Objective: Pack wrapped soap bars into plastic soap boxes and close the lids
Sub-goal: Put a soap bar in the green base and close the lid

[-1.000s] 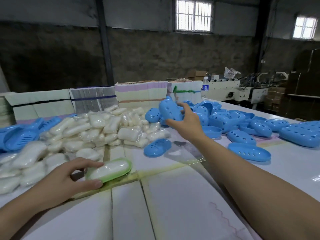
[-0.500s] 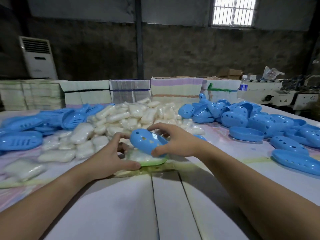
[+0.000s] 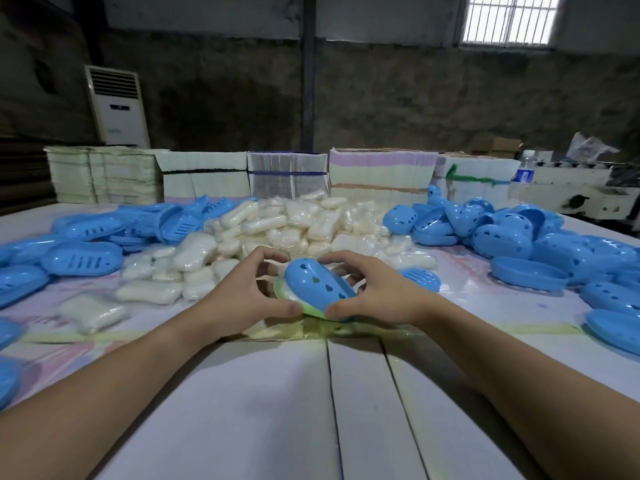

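Observation:
A blue perforated lid lies tilted over a green soap box base at the table's middle; a wrapped white soap shows at the base's left end under the lid. My left hand grips the box's left end, thumb at the front rim and fingers curled behind. My right hand grips the lid's right side, thumb at the front and fingers over the far edge. A heap of wrapped soap bars lies just behind the hands.
Blue box bases lie piled at the left, blue lids and trays at the right. Stacked bundles of flat cartons line the table's far edge. A white air conditioner stands at the back wall.
My right hand brought a blue lid from the right pile onto the green base. My left hand kept hold of the base, and now both hands close round the box.

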Motion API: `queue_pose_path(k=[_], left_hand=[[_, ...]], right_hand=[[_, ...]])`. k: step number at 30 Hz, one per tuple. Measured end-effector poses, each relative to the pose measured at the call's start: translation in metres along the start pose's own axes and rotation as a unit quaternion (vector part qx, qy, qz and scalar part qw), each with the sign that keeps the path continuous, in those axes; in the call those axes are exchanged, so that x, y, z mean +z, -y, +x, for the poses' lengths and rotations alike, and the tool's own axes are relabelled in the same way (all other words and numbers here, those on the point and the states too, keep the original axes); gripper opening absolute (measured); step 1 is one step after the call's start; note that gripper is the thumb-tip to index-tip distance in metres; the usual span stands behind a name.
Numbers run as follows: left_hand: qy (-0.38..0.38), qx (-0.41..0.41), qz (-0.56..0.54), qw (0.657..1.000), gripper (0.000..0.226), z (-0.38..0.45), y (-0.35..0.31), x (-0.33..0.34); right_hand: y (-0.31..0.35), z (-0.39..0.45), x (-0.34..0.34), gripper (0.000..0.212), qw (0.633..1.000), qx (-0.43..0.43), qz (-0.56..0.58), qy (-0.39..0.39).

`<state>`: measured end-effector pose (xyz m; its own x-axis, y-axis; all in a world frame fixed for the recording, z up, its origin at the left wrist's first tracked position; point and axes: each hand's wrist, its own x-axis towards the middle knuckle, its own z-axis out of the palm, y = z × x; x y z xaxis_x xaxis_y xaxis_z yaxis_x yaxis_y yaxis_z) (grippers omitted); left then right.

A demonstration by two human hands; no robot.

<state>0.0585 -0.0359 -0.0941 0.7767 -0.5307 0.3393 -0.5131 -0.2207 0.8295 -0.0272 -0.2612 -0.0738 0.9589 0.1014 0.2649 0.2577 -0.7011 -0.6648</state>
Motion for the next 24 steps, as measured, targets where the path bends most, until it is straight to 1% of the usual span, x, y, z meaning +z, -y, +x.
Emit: queue_pose_path(k=[3, 6, 9, 16, 21, 24], left_hand=[[-0.002, -0.015, -0.034, 0.999, 0.065, 0.0001, 0.0013, 0.0016], [-0.006, -0.023, -0.08, 0.997, 0.065, 0.0003, 0.0014, 0.0009], [-0.018, -0.028, -0.107, 0.994, 0.061, 0.0002, 0.0, 0.0021], [-0.026, -0.03, -0.159, 0.987, 0.054, -0.0005, -0.002, 0.0013], [-0.033, -0.026, -0.206, 0.978, 0.066, -0.0002, -0.004, 0.0049], [-0.027, -0.01, -0.213, 0.977, 0.066, -0.0008, -0.0039, 0.0051]], right_hand=[[-0.0023, 0.0016, 0.0024, 0.07, 1.0, 0.007, 0.03, -0.005], [-0.0027, 0.0015, 0.0036, 0.07, 0.998, 0.02, 0.059, -0.006], [-0.0038, 0.0009, 0.0044, 0.071, 0.995, 0.032, 0.09, -0.004], [0.001, -0.0027, 0.0025, 0.062, 0.991, 0.023, 0.134, 0.013], [0.0049, -0.0024, 0.0074, 0.063, 0.986, 0.006, 0.168, 0.017], [0.0057, -0.002, 0.009, 0.064, 0.984, 0.005, 0.178, 0.014]])
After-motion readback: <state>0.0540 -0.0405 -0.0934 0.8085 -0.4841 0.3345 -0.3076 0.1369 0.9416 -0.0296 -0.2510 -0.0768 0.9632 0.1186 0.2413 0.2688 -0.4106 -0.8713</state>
